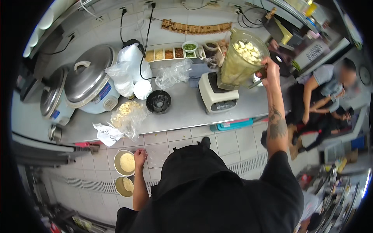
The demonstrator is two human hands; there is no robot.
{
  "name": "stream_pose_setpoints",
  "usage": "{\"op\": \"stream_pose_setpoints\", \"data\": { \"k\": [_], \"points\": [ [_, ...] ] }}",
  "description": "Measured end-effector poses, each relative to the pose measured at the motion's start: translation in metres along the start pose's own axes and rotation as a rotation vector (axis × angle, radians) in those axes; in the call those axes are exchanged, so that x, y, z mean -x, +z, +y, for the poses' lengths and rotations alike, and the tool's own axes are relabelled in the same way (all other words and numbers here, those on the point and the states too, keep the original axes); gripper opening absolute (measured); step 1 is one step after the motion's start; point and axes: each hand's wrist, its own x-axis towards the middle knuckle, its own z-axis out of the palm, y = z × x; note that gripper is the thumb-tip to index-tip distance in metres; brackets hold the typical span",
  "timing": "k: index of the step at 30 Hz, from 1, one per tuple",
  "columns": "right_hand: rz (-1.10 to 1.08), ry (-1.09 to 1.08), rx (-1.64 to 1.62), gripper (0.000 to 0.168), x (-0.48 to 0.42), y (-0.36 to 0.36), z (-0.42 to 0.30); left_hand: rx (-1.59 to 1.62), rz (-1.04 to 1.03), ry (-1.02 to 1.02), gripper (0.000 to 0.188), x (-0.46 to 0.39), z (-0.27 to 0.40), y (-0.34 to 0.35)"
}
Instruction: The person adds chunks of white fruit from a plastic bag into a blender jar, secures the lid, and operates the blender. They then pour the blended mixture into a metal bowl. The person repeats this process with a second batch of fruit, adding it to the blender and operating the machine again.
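Note:
My right hand (pixel 271 70) grips the handle of a clear blender jar (pixel 237 68) filled with peeled garlic cloves (pixel 247 51). The jar leans over the cream blender base (pixel 218 94); whether its foot touches the base is hard to tell. Lower left, my left hand (pixel 140 157) hangs with fingers loosely apart and nothing visible in it. Beside it is a metal pot (pixel 116 163) of pale yellow minced food, with a second such pot (pixel 119 190) nearer me. A plastic bag of peeled cloves (pixel 128 112) lies opened on the counter, near a black round lid (pixel 158 101).
Two large rice cookers (pixel 89 77) (pixel 54 93) stand left on the steel counter (pixel 180 116). Stacked white dishes (pixel 142 89), a crumpled plastic bag (pixel 173 74) and condiment trays (pixel 169 54) line the back. A black cord hangs down mid-counter. Other people (pixel 323 87) are at the right.

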Motion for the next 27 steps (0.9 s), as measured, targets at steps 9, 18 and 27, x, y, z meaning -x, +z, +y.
{"op": "stream_pose_setpoints", "data": {
  "k": [9, 18, 27],
  "points": [
    [-0.273, 0.154, 0.025, 0.013, -0.095, 0.006, 0.012, 0.082, 0.352, -0.255, 0.019, 0.100, -0.028, 0.083],
    [-0.547, 0.219, 0.002, 0.022, -0.106, -0.021, 0.013, 0.141, 0.221, -0.021, 0.027, 0.001, 0.128, 0.174],
    [-0.472, 0.216, 0.101, 0.019, -0.099, -0.005, 0.024, 0.780, 0.137, -0.256, 0.045, -0.091, 0.169, 0.198]
  ]
}}
